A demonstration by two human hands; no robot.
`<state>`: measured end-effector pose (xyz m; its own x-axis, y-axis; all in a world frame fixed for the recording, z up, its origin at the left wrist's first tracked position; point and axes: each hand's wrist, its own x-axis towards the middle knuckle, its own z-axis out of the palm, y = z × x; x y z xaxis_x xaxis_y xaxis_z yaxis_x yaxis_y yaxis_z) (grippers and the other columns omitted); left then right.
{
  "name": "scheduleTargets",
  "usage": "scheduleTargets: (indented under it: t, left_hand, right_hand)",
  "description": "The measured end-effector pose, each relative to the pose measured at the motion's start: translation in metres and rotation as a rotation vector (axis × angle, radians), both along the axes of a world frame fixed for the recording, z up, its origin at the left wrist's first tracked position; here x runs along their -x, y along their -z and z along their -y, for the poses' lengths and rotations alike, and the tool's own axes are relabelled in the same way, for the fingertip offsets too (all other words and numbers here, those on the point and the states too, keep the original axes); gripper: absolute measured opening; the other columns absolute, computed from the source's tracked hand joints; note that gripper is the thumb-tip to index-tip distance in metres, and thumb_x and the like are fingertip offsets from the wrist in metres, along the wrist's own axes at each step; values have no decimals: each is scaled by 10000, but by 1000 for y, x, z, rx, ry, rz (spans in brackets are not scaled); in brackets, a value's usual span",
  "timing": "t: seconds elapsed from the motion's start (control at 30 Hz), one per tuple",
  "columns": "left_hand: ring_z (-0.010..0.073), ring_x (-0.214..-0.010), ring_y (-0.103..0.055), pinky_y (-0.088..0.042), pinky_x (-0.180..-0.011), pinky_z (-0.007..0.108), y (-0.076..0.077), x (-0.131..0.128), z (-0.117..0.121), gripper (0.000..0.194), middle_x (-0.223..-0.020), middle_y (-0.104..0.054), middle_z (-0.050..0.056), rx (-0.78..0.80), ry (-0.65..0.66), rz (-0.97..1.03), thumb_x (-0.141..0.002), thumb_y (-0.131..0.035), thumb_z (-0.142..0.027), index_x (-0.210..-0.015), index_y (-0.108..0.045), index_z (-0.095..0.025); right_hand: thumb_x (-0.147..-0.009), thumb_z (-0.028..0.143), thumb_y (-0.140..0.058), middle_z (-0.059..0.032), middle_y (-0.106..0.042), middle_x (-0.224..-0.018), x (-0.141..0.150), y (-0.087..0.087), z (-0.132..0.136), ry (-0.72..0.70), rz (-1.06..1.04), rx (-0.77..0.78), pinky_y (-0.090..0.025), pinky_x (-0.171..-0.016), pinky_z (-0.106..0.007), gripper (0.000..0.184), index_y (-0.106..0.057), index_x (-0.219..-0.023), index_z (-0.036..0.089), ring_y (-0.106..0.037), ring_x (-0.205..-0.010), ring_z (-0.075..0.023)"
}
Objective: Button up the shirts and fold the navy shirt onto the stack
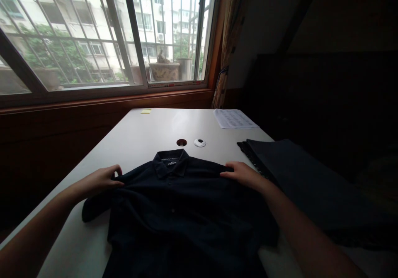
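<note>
A dark navy polo shirt (174,203) lies front side up on the white table (118,141), its collar pointing away from me and its lower part running out of view at the bottom. My left hand (104,179) pinches the shoulder on the left, thumb and fingers closed on the cloth. On the other side, my right hand (239,173) grips the right shoulder seam. The left sleeve spreads out below my left wrist; the right sleeve is partly covered by my forearm. Some creases run across the chest.
Folded dark cloth (298,174) lies over the table's right side. Printed sheets (234,119) are at the far right corner, a yellow sticky note (146,111) at the far left. A cable hole (182,142) and its round white cover (200,142) sit beyond the collar. A barred window (124,33) is behind.
</note>
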<state>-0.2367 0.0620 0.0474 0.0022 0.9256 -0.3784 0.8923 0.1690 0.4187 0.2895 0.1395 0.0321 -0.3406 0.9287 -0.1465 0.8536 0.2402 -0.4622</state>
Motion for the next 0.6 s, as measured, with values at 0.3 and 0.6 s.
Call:
scheduleTargets:
  t: [0.3, 0.6]
  left_hand:
    - [292, -1026, -648, -507, -888, 368, -13, -13, -26, 595, -1125, -668, 100, -209, 176, -36, -760, -584, -597, -1209, -659, -215]
    - [254, -862, -651, -501, -721, 314, 9, -76, -78, 265, -934, -698, 66, -295, 200, 100, -767, -618, -425, -889, -681, -198]
  right_hand:
    - [-841, 284, -631, -111, -705, -995, 38, -15, -20, -85, 87, -134, -453, -799, -314, 216, -716, -1010, 179, -648, -893, -239]
    - [-883, 255, -585, -66, -711, -1170, 111, -25, -54, -228, -33, 27, -507, -816, -240, 402, -619, -1281, 217, -685, -976, -191]
